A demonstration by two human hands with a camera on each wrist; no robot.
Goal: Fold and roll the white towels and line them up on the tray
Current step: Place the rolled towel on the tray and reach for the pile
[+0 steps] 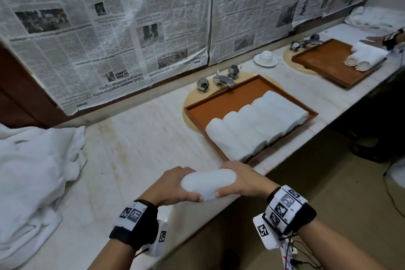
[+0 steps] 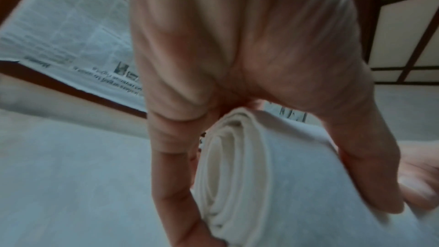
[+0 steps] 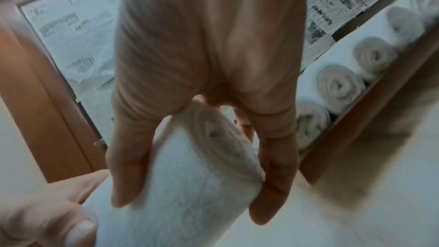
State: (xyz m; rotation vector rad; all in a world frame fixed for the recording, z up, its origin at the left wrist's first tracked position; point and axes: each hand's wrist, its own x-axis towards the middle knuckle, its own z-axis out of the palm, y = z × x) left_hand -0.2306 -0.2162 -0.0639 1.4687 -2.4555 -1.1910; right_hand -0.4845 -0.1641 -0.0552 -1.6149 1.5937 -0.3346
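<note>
Two hands' grip (image 1: 208, 184) around rolled towel (image 1: 209, 183), one per end.

Both hands grip one rolled towel (image 1: 208, 184) at counter (image 1: 135, 149) edge

Left hand (image 1: 169, 186) and right hand (image 1: 243, 181) each hold an end — near tray (image 1: 197, 113) carries a row of rolled towels (image 1: 256, 120); loose towel pile (image 1: 32, 173) at left.

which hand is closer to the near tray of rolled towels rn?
Right. The right hand grips the rolled towel at the end just short of the tray corner; the left hand grips the far end, further off.
</note>
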